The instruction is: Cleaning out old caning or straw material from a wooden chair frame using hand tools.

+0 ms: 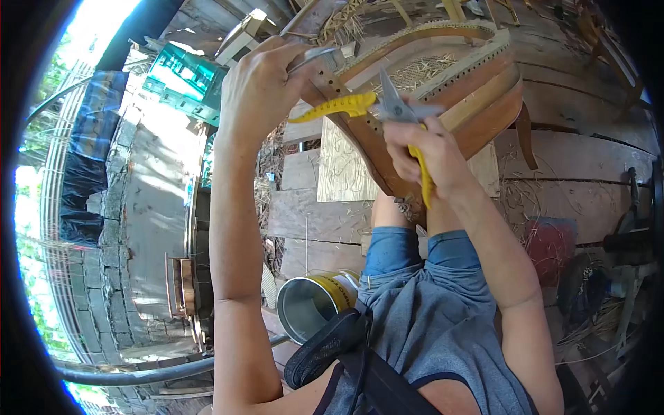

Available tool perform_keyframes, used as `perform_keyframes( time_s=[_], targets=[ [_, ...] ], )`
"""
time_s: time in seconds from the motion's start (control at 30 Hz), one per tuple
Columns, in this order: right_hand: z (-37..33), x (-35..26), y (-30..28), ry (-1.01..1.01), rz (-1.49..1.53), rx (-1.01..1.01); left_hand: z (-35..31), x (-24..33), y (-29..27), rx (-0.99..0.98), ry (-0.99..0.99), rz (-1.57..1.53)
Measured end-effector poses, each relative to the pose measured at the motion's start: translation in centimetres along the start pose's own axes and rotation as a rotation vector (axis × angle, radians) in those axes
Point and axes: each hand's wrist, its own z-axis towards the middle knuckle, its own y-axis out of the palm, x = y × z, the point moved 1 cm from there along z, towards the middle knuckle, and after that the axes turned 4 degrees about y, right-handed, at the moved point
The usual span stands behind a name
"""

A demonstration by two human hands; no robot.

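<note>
Yellow-handled pruning shears [346, 106] are in my right hand [430, 153], with the fingers closed around one handle. The other handle points left, the grey blade points up, and the tool is somewhat blurred. My left hand [261, 86] is raised at the near left end of a wooden chair frame [477, 114], its fingers bent around a grey metal piece [317, 59] whose kind I cannot make out. Small holes run along the frame's rim. Inside it lies woven cane [423, 72] with loose ends. The frame's near end rests between my knees.
A yellow bucket [335, 287] stands left of my legs. Beneath the frame lies a plywood board [339, 173]. Cane scraps litter the plank floor [290, 214]. A teal crate [183, 79] sits at the left, and a red flat piece [552, 249] lies at the right.
</note>
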Motion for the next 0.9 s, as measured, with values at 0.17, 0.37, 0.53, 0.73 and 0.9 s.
perform_keyframes(
  time_s=[0.17,0.37,0.53,0.73,0.9],
  targets=[
    [2.5,-0.7,0.4,-0.053,-0.089,0.080,0.2,-0.6,0.0,-0.010,0.043,-0.031],
    [4.5,-0.6,1.6,0.159,-0.314,-0.039,0.1,-0.6,0.2,0.006,0.030,-0.054],
    [6.7,-1.2,2.2,0.136,-0.334,-0.079,0.2,-0.5,0.3,0.028,0.046,-0.062],
    [7.3,-0.6,2.9,0.131,-0.143,-0.101,0.1,-0.5,0.4,0.005,0.052,-0.083],
    [7.5,0.0,3.2,0.258,0.201,-0.189,0.1,-0.2,0.5,0.040,0.034,-0.092]
  ],
)
